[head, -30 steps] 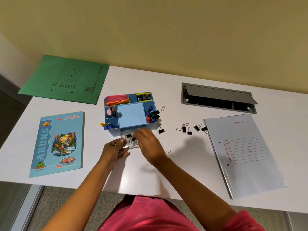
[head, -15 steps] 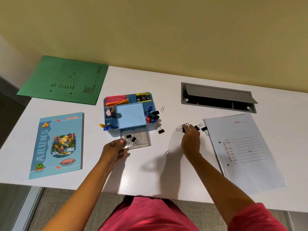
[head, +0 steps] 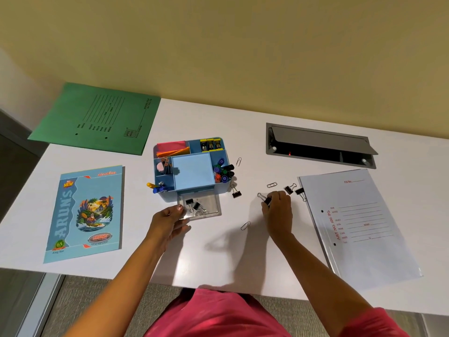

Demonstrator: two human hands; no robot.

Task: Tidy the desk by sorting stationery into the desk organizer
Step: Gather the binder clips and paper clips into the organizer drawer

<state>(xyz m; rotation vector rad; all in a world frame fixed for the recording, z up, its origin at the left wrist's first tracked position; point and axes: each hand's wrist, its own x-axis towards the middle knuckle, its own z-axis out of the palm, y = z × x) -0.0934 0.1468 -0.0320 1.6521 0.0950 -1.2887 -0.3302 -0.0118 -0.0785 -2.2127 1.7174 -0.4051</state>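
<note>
Head view: your right hand (head: 278,211) pinches a black binder clip (head: 266,200) on the desk (head: 218,259), right of centre. Your left hand (head: 167,221) grips the corner of the clear drawer (head: 211,210) — it sticks out of the blue organizer (head: 192,171) at centre, with two clips (head: 193,206) inside.

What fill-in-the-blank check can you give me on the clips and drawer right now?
The clear drawer holds ____ binder clips. The right hand pinches a loose clip while the left hand grips the ____. The far-left folder is ____.
Missing: two; drawer; green.
</note>
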